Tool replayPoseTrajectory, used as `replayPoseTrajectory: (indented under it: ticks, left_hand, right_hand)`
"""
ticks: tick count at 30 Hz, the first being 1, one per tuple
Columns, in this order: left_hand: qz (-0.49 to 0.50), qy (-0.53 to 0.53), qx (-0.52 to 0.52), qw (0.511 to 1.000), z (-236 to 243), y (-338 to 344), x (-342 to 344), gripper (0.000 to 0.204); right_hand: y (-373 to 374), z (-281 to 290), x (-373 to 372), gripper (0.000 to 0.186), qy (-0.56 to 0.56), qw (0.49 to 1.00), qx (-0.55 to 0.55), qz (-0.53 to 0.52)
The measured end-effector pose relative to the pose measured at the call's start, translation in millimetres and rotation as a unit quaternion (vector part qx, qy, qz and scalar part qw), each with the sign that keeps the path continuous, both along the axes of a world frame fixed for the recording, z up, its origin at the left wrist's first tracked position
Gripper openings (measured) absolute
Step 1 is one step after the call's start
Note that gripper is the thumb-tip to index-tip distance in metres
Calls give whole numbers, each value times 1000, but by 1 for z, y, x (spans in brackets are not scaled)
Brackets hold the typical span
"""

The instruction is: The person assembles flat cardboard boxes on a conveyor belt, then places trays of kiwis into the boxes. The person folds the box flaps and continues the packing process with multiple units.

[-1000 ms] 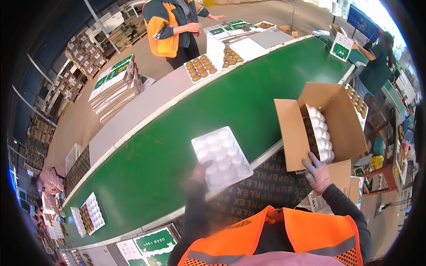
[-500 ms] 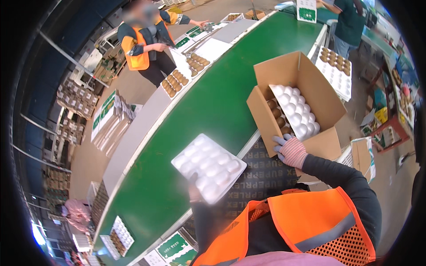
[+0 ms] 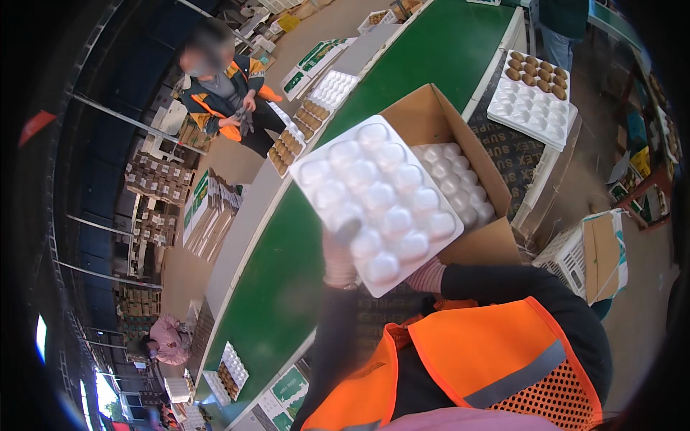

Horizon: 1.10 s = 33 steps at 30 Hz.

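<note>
My left hand (image 3: 341, 255), in a pale glove and smeared by motion, grips a white moulded fruit tray (image 3: 384, 188) by its near left edge, thumb over the cups. The tray is held tilted above the near edge of the belt, in front of an open cardboard box (image 3: 487, 246). Another white tray (image 3: 454, 172) lies inside the box, cup bumps up. The striped cuff of my right hand (image 3: 430, 275) shows under the tray's near right edge; its fingers are hidden behind the held tray.
A green conveyor belt (image 3: 266, 298) runs diagonally past me. White trays, the top one partly filled with brown kiwifruit (image 3: 540, 75), are stacked beyond the box. Across the belt a person in an orange vest (image 3: 223, 100) stands by filled trays. A white crate (image 3: 564, 255) stands at right.
My left hand has carried the tray up and rightward, from over the belt to in front of the box. My right hand, earlier on the box's near wall, is now hidden behind it.
</note>
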<state>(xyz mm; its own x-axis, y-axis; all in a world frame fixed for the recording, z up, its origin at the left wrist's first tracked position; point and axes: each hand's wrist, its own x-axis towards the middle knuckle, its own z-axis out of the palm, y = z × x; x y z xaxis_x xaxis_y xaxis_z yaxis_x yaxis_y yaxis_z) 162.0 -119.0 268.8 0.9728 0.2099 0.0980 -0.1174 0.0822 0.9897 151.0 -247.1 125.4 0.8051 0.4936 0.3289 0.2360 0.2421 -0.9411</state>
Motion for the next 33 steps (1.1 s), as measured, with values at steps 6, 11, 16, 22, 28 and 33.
replayPoseTrajectory:
  ticks: [6, 11, 16, 22, 28, 33]
  left_hand:
    - [27, 155, 173, 972, -69, -57, 83, 58]
    - [-6, 252, 26, 967, -111, -75, 106, 54]
    - [133, 301, 310, 892, -116, -90, 105, 82]
    - [38, 177, 695, 696, -143, -114, 94, 71]
    - [-136, 249, 649, 706, -164, -87, 107, 48]
    - [-231, 229, 587, 741, -121, -89, 107, 33]
  right_hand:
    - [-19, 43, 9, 27, -336, 761, -524, 182]
    - [-46, 88, 19, 27, -338, 837, -386, 190]
    - [-18, -4, 21, 30, -335, 852, -267, 301]
    - [-67, 53, 40, 23, -283, 850, -30, 444]
    - [-82, 70, 120, 23, -234, 909, -182, 293]
    - [-57, 25, 195, 47, -117, 871, -471, -68]
